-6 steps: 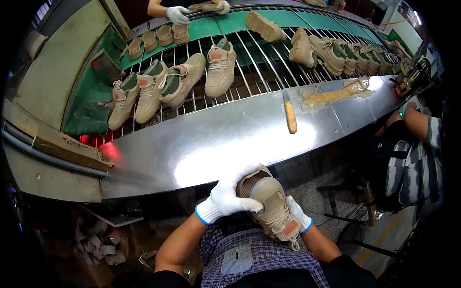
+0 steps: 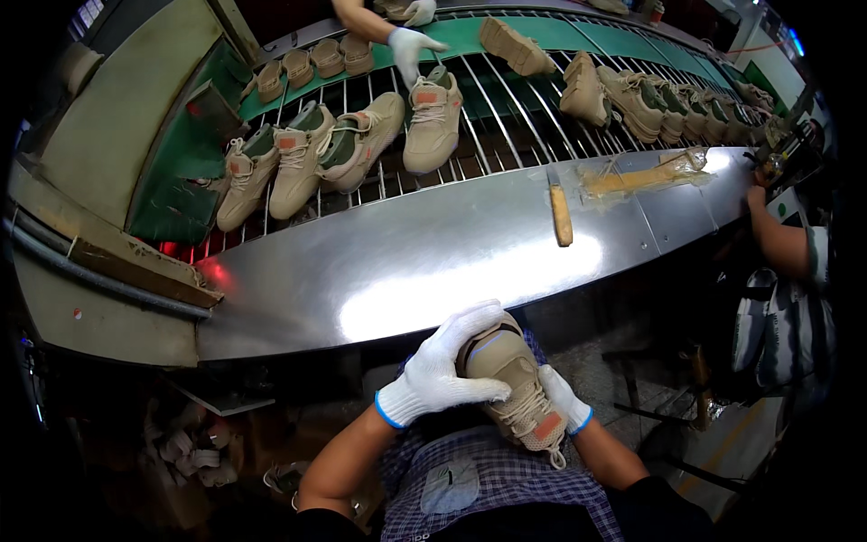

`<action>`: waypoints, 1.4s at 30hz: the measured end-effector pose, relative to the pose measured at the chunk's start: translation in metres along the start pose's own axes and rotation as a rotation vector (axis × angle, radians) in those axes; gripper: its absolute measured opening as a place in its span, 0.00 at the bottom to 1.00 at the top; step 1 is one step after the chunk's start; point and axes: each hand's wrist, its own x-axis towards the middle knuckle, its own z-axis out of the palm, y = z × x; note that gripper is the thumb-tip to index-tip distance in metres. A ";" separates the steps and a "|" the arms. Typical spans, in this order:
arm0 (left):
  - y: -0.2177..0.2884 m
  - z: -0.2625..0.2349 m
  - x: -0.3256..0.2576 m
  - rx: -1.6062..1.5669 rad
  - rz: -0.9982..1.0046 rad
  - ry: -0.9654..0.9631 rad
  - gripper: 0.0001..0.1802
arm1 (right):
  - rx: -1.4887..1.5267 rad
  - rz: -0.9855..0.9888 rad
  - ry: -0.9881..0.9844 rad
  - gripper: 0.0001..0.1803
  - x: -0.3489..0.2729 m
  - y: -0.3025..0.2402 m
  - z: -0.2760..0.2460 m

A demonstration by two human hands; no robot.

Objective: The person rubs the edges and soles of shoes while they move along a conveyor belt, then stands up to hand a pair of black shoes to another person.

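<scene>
A beige lace-up sneaker (image 2: 513, 370) with an orange patch is held before my apron, toe pointing away from me. My left hand (image 2: 444, 370), in a white glove with a blue cuff, wraps round the toe, its thumb lying across the upper. A dark gap shows between the upper and the sole at the toe's left edge. My right hand (image 2: 564, 402), also gloved, grips the shoe's right side near the heel; its fingers underneath are mostly hidden.
A knife with a wooden handle (image 2: 561, 215) lies on the metal ledge (image 2: 433, 262), left of a taped strip (image 2: 641, 181). Beyond, sneakers (image 2: 433, 126) and soles (image 2: 327, 58) rest on a roller rack. A co-worker's gloved hand (image 2: 411, 50) reaches over it. Another person's arm (image 2: 778, 237) is at right.
My left fingers have closed further over the toe, and less of the gap at the sole shows. The co-worker's hand has come down toward a sneaker on the rack. The view has shifted slightly.
</scene>
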 end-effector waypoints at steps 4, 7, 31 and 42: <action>-0.002 0.005 -0.009 0.067 0.041 0.058 0.54 | 0.035 0.010 0.000 0.44 0.002 0.003 -0.001; -0.001 0.006 -0.010 0.083 0.075 0.077 0.52 | 0.034 0.032 0.037 0.44 0.000 0.001 0.005; 0.001 0.008 -0.003 0.017 0.085 0.096 0.44 | -0.051 -0.072 0.048 0.38 -0.005 -0.005 0.026; -0.008 -0.004 0.044 0.015 0.171 -0.230 0.43 | 0.328 -0.056 -0.011 0.48 -0.014 -0.008 0.026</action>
